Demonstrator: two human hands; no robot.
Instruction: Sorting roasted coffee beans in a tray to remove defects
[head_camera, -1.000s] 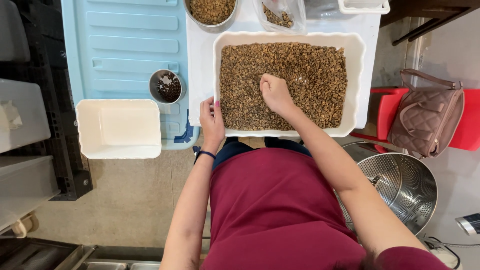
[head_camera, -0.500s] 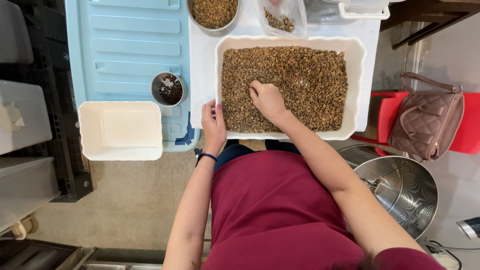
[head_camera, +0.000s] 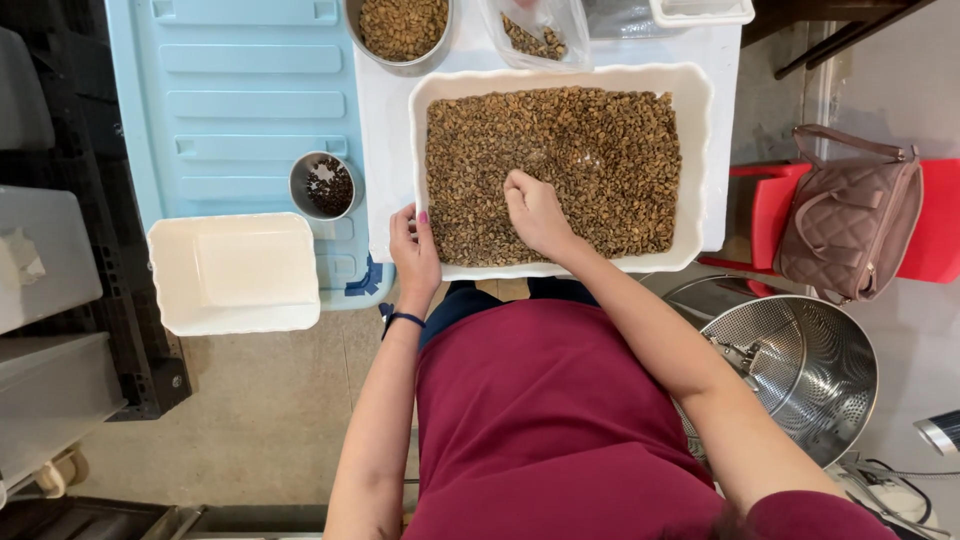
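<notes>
The right hand (head_camera: 537, 212) rests in the white tray (head_camera: 700, 150) of greenish-brown coffee beans (head_camera: 600, 150), fingers curled down into the near-left part of the heap; the grip looks pinched shut, though whether a bean sits inside it I cannot tell. The left hand (head_camera: 413, 245) holds the tray's near-left corner, fingers bent over the rim, steadying it on the white worktop (head_camera: 385, 120). Left of that grip, well apart, stands a small steel cup (head_camera: 323, 186) with a few dark beans, and nearer the body an empty white tub (head_camera: 235, 272). Beyond the tray sit a steel bowl (head_camera: 400, 30) of beans and a clear bag (head_camera: 535, 35). To sort well, I'd judge, spread the layer thin with light fingertip strokes, and keep the tray pinned.
</notes>
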